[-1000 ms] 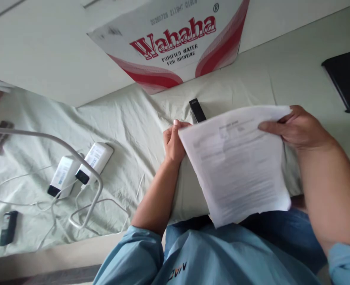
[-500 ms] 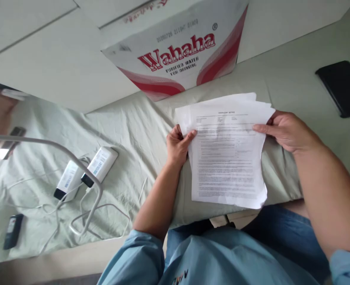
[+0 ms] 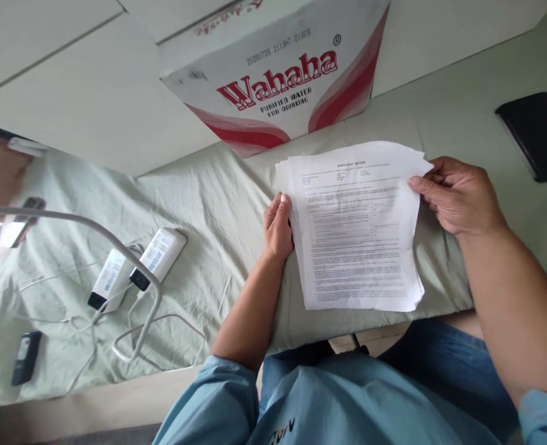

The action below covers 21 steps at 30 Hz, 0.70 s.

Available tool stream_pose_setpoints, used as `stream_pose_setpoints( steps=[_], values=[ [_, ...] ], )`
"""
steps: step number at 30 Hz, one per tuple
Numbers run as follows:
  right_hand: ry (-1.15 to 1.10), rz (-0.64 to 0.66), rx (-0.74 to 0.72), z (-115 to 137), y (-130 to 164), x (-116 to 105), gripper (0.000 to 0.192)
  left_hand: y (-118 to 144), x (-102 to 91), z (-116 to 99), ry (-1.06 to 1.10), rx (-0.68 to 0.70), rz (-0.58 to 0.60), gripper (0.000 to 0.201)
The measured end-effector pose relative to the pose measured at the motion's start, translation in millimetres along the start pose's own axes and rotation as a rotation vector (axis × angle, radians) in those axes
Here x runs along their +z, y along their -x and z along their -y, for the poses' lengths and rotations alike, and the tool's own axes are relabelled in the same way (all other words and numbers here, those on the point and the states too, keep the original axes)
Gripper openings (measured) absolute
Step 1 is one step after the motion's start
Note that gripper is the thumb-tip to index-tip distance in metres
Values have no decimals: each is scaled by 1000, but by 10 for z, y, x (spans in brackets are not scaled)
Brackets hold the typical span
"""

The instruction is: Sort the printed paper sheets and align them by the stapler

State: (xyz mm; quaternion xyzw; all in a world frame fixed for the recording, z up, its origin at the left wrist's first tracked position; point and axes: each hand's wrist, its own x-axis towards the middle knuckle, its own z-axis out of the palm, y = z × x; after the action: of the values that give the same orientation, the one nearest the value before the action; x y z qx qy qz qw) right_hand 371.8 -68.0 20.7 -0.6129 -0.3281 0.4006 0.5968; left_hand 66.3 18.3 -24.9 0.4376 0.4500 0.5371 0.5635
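Observation:
A loose stack of printed sheets of paper (image 3: pixel 361 247) lies in front of me, its edges uneven at the top and right. "Overleaf notes" heads the top page. Closed at the stack's left edge is my left hand (image 3: pixel 279 224), its thumb beside the margin and not over the top page's print; its other fingers are partly hidden. My right hand (image 3: pixel 458 194) pinches the upper right corner, thumb on top and fingers underneath.
A Wahaha water carton (image 3: pixel 282 86) stands behind the papers on a pale green sheet (image 3: pixel 208 204). At right lies a black phone-like object (image 3: pixel 535 136). Leftward are two white power banks (image 3: pixel 164 253) with cables, a grey tube (image 3: pixel 150 309) and a small black device (image 3: pixel 26 358).
My left thumb has slid off the top page to the stack's edge. The papers' lower edge has shifted slightly up and right, and my right hand has moved slightly right with the corner.

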Motion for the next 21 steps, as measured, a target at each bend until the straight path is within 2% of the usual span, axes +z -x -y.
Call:
stream_pose_setpoints(
  steps=[6, 13, 21],
  values=[
    [-16, 3, 50, -7, 16, 75, 54, 31, 19, -46, -114, 36, 35, 45],
    [-40, 32, 81, -92, 30, 100, 41, 46, 51, -65, -54, 31, 72, 42],
    [-41, 27, 51, -117, 34, 114, 40, 48, 54, -65, -59, 28, 84, 41]
  ],
)
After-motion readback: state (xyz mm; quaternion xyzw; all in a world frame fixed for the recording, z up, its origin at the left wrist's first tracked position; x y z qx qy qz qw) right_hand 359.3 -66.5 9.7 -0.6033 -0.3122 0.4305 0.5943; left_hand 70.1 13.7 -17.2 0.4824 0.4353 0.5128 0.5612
